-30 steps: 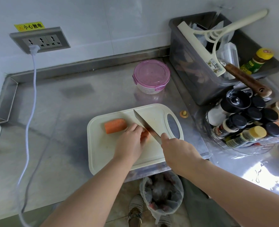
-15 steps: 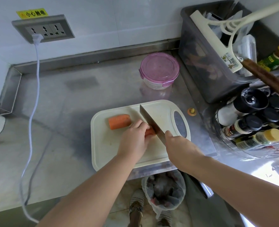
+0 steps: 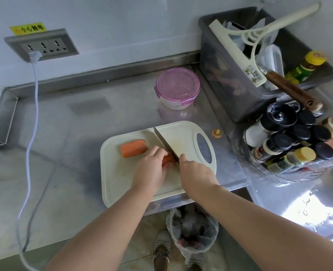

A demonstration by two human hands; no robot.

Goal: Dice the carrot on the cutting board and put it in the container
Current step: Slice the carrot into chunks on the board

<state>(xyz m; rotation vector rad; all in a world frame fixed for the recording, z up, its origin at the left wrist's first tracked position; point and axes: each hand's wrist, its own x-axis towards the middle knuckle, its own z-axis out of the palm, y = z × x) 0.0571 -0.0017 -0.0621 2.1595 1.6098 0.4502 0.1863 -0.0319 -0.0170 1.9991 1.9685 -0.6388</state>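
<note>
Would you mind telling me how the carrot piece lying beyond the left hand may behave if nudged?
That carrot piece looks rounded and lies on its side on the flat cutting board, so it may well roll. It looks thick and solid, so probably stiff, not fragile.

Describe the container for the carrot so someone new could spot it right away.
On the stainless steel counter, look behind the white plastic cutting board, left of the big grey plastic bin. There stands a round clear container with a pink clip-on lid, the only pink thing there.
</note>
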